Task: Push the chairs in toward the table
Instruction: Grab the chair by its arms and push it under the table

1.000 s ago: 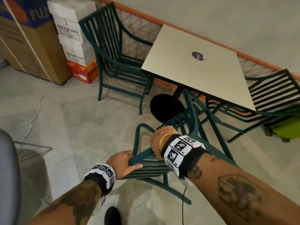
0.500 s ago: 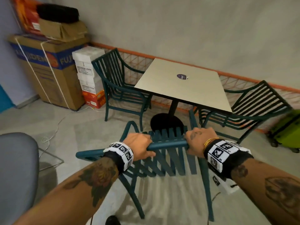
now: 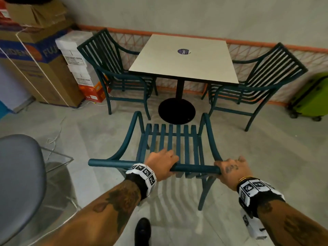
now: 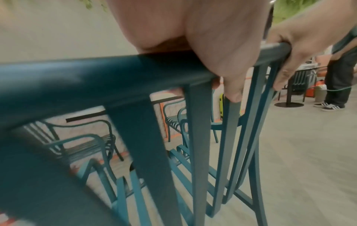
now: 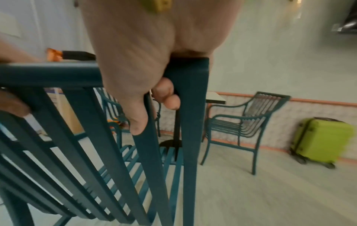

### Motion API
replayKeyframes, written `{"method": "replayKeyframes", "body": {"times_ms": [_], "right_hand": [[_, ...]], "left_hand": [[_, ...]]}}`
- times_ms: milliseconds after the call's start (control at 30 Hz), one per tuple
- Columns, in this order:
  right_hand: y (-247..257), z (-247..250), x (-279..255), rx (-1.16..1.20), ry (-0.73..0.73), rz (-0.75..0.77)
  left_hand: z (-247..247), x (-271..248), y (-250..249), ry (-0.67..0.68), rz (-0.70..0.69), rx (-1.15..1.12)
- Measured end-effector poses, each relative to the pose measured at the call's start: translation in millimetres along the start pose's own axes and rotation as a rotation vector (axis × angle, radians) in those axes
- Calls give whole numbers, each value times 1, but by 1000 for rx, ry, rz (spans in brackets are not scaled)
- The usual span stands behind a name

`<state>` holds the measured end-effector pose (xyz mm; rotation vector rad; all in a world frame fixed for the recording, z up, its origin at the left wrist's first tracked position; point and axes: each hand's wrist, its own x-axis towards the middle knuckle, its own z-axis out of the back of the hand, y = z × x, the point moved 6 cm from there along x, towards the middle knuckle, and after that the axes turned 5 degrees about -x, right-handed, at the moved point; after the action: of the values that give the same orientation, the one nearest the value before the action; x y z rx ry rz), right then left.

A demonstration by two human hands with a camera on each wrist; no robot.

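Note:
A teal slatted metal armchair stands upright in front of me, facing the square beige table, a short way off its near edge. My left hand grips the middle of the chair's top rail. My right hand grips the rail's right end, its fingers curled round the corner in the right wrist view. The left wrist view shows my left hand wrapped over the same rail. Two more teal armchairs, the left chair and the right chair, stand at the table's sides.
Stacked cardboard and paper boxes fill the back left corner. A grey padded seat is close on my left, and a lime green suitcase stands by the wall at right. A person stands farther off. The table's black round base lies ahead of the chair.
The chair went from tipped over on the floor to upright, squared to the table. Both hands stayed on its top rail, the left sliding toward the middle.

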<state>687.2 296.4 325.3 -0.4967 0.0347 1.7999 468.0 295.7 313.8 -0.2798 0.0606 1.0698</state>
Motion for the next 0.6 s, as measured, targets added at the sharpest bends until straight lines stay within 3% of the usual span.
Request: {"method": "replayKeyframes", "body": {"times_ms": [133, 267, 433, 600], "right_hand": [[-16, -39, -17, -15, 53, -53], [-4, -59, -24, -55, 92, -58], [7, -61, -29, -5, 94, -107], [4, -62, -27, 72, 118, -62]], "left_hand": [[-25, -25, 36, 72, 129, -55], [-41, -51, 56, 105, 120, -8], [-41, -72, 82, 87, 223, -14], [-42, -78, 99, 175, 209, 41]]}}
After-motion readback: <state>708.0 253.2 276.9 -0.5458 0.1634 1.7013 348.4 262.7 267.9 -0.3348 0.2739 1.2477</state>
